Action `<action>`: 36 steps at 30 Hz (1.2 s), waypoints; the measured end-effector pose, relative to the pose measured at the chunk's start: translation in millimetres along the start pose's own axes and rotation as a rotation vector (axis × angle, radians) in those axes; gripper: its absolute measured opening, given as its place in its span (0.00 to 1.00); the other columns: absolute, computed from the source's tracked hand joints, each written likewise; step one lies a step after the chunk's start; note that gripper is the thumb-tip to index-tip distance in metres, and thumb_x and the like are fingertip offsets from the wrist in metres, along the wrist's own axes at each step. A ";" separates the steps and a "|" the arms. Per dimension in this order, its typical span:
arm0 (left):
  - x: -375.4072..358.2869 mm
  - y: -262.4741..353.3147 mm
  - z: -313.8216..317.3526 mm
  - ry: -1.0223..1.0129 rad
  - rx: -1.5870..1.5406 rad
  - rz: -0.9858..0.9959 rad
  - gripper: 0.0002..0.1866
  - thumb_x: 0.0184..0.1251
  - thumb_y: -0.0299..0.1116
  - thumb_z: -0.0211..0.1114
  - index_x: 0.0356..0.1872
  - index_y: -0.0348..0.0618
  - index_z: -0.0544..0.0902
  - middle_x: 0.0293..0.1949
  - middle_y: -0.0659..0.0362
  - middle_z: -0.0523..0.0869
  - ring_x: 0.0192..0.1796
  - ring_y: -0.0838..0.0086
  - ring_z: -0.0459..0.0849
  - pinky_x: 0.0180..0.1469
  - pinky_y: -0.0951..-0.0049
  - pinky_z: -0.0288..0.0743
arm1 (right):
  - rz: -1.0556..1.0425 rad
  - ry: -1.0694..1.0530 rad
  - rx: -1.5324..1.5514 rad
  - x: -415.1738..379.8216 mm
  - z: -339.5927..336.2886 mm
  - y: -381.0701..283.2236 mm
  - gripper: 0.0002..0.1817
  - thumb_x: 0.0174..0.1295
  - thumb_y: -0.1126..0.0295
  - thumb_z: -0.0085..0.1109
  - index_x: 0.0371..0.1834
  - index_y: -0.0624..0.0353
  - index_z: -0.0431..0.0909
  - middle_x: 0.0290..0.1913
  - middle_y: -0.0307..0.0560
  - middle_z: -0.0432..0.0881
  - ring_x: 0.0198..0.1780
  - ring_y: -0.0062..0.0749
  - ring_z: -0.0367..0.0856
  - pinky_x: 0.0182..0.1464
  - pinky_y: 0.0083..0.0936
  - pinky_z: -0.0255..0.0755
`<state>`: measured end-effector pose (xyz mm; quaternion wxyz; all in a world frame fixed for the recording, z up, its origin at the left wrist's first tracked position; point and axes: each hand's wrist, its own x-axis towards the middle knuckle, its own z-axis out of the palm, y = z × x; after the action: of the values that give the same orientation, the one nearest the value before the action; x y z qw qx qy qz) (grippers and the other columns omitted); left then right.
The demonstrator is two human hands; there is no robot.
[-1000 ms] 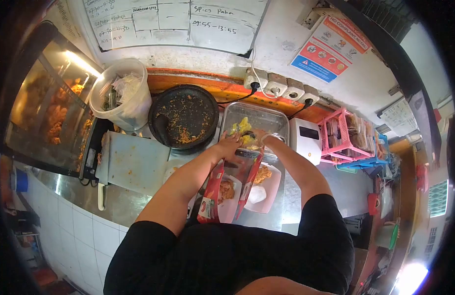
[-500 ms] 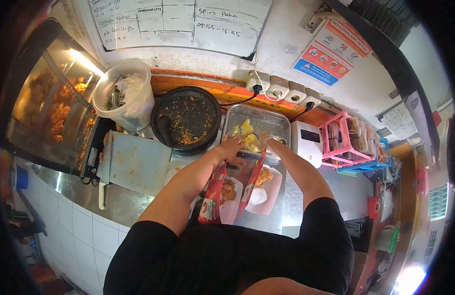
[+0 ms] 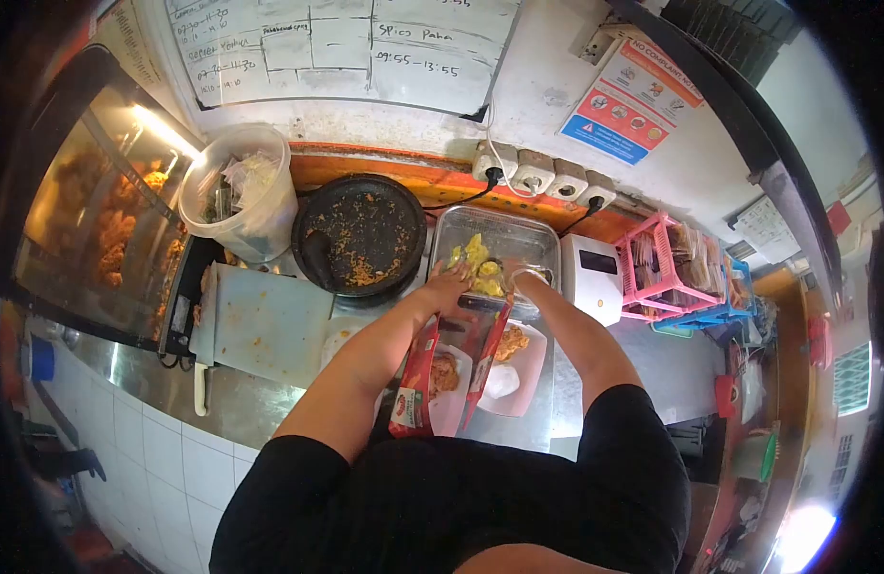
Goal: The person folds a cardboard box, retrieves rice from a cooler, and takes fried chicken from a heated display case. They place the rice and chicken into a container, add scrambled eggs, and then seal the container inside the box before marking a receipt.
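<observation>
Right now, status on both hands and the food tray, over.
Left hand at the steel tray's near edge, on yellow-green food. Right hand at the same edge; grip unclear. Red-edged bag beneath the forearms.

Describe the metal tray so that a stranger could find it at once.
Look below the row of wall sockets. The metal tray sits between the round black mortar and the white box. It alone is rectangular, shiny and holds yellow-green food.
</observation>
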<state>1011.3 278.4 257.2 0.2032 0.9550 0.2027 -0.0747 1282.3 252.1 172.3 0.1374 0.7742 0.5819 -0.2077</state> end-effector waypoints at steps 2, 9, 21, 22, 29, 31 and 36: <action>-1.7 0.0 -1.2 0.011 -0.039 -0.003 0.49 0.46 0.66 0.59 0.64 0.40 0.61 0.69 0.45 0.49 0.72 0.57 0.44 0.67 0.44 0.29 | -0.012 0.086 -0.052 76.1 38.4 20.5 0.24 0.41 0.63 0.67 0.42 0.63 0.78 0.43 0.61 0.79 0.43 0.47 0.79 0.42 0.35 0.75; -45.2 -1.3 -40.3 0.329 -0.907 0.054 0.29 0.57 0.43 0.63 0.58 0.40 0.70 0.63 0.44 0.64 0.67 0.62 0.61 0.66 0.63 0.53 | -0.048 0.106 0.407 -33.5 -37.9 -0.2 0.23 0.39 0.54 0.70 0.32 0.61 0.78 0.30 0.54 0.80 0.35 0.43 0.77 0.37 0.37 0.73; -314.3 13.7 -17.9 0.502 -0.983 -0.130 0.26 0.58 0.26 0.62 0.59 0.35 0.67 0.57 0.52 0.73 0.61 0.69 0.70 0.61 0.70 0.63 | 0.275 -0.185 1.412 -128.3 -72.2 14.6 0.30 0.45 0.35 0.60 0.29 0.54 0.73 0.15 0.42 0.72 0.13 0.27 0.71 0.13 0.19 0.63; -330.0 16.5 -12.8 0.542 -0.921 -0.210 0.26 0.58 0.26 0.62 0.59 0.34 0.67 0.57 0.52 0.73 0.60 0.69 0.70 0.61 0.70 0.63 | 0.300 -0.123 1.544 -130.3 -68.5 15.5 0.30 0.47 0.33 0.55 0.28 0.52 0.71 0.14 0.37 0.69 0.10 0.21 0.64 0.11 0.15 0.57; -386.4 44.0 11.7 0.669 -1.151 -0.368 0.24 0.62 0.27 0.58 0.59 0.34 0.67 0.57 0.51 0.73 0.59 0.68 0.71 0.61 0.70 0.62 | -0.042 0.020 2.009 -260.2 -51.5 -45.5 0.26 0.54 0.36 0.50 0.33 0.49 0.71 0.18 0.34 0.70 0.11 0.17 0.61 0.09 0.11 0.52; -385.2 47.0 13.3 0.689 -1.181 -0.331 0.24 0.62 0.28 0.58 0.59 0.34 0.66 0.57 0.51 0.73 0.60 0.67 0.71 0.61 0.69 0.62 | -0.026 -0.152 1.947 -268.7 -10.1 -46.4 0.25 0.53 0.37 0.51 0.31 0.49 0.72 0.18 0.34 0.70 0.11 0.17 0.62 0.09 0.12 0.52; -371.5 49.3 -1.6 0.598 -1.115 -0.274 0.24 0.63 0.29 0.58 0.59 0.34 0.66 0.57 0.51 0.73 0.60 0.67 0.71 0.61 0.69 0.62 | 0.185 -0.345 1.898 -309.0 24.0 -73.0 0.27 0.57 0.36 0.45 0.31 0.51 0.69 0.14 0.34 0.65 0.09 0.17 0.57 0.09 0.12 0.50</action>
<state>695.2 105.3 359.9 0.5920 0.6513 0.3788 0.2860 1135.4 1.2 302.2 -0.4457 0.5645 0.0807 -0.6901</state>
